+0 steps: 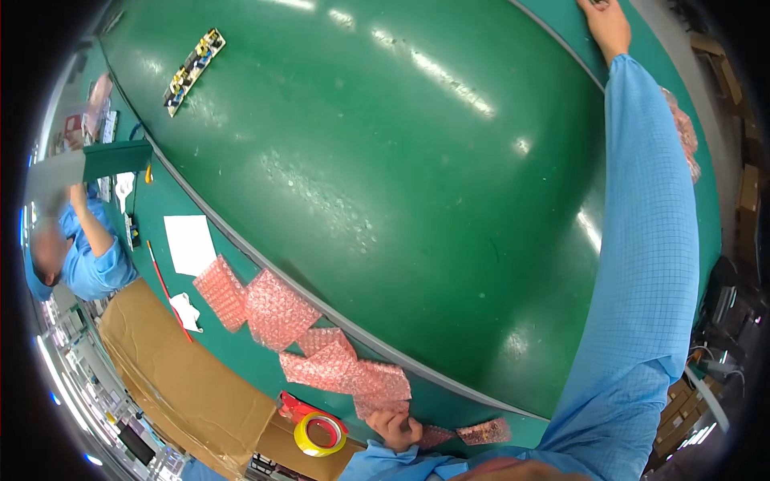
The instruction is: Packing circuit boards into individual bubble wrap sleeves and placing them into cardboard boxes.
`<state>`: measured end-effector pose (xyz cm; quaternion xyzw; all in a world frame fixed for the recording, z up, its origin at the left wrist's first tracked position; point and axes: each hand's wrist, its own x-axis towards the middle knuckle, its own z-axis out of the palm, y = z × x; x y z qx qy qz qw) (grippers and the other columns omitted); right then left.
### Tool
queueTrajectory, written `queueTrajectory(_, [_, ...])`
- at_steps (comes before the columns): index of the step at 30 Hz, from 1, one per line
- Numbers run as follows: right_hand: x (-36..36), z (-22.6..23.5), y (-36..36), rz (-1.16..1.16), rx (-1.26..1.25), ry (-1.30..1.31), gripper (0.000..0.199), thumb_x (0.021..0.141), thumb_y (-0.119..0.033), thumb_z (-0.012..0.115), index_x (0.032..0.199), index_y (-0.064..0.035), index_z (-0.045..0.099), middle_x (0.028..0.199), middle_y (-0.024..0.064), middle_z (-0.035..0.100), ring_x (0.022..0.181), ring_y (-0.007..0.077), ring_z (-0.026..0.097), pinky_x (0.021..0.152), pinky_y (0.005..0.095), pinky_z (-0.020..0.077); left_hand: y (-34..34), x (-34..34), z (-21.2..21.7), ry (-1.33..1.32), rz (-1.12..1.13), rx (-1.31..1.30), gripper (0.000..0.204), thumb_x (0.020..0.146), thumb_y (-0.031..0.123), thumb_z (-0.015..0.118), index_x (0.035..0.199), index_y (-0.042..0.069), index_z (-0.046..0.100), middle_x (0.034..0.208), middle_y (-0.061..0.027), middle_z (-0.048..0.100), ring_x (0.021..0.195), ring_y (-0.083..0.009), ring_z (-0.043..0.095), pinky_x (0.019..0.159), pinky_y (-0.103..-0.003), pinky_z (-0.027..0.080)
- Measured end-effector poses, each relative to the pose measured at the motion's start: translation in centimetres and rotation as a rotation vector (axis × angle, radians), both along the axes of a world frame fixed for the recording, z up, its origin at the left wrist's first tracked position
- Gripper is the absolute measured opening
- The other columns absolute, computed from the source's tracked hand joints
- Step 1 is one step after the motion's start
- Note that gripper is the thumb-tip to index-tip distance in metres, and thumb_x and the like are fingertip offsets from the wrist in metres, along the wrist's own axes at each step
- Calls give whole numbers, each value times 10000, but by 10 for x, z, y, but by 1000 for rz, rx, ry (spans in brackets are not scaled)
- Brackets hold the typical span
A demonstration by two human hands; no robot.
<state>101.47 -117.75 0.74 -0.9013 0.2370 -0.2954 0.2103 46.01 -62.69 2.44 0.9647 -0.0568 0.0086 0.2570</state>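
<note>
Pink bubble wrap (437,435) under left hand (395,427)

Pink bubble-wrap bags (337,365) overlapping along green table edge.

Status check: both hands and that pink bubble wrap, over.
Left hand gripping the pink bubble wrap at the bench's near edge. Right hand stretched across the green belt, fingers out of view. Tape roll beside left hand.

Left hand (395,429) rests on pink bubble wrap (337,365); right hand (607,26) reaches across the green belt (401,160).
</note>
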Motion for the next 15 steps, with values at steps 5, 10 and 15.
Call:
queueTrajectory(5, [-1, -15, -10, -87, 36, 152, 522, 748, -336, 728, 1147, -44, 562, 1061, 160, 640, 993, 288, 604, 839, 400, 465, 3, -1, 2, 19, -3, -27, 252, 604, 191, 637, 836, 134, 558, 925, -57, 496, 851, -280, 467, 764, -412, 386])
queueTrajectory(10, [-76, -4, -4, -152, -81, 221, 393, 826, -291, 694, 1111, -34, 612, 1023, 113, 665, 929, 224, 643, 784, 346, 495, 2, -15, -4, -10, 9, -143, 226, 617, 149, 617, 835, 116, 572, 970, -81, 521, 897, -306, 482, 828, -414, 389])
queueTrajectory(15, [-265, 32, 89, 239, 362, 215, 244, 862, -209, 665, 1023, -27, 644, 823, 18, 644, 754, 89, 589, 665, 230, 459, 10, -10, -3, -64, -46, -224, 278, 669, 111, 584, 930, 34, 527, 968, -147, 529, 927, -355, 484, 873, -467, 388])
